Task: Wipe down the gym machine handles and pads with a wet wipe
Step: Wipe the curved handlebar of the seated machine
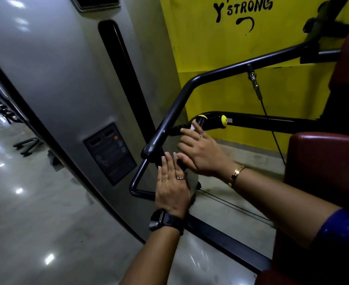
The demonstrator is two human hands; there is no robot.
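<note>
Leaning toward the yellow-capped handle (210, 120), the person lays the left hand (172, 184) flat just below it. The fingers are straight, pressing a pale wet wipe (193, 182) against the black bar (139, 176), probably to keep it wrapped while rubbing. The right hand (200, 153) reaches up to the handle, a white scrap at its fingertips; I cannot tell whether it pinches or only presses.

The left hand (172, 183) lies back upward, fingers (165, 164) straight and close together, with the forearm rising from the lower edge. The right hand (202, 154) sits just beyond it, back upward, fingers loosely extended to the left and thumb spread beneath. The right forearm enters from the right.
</note>
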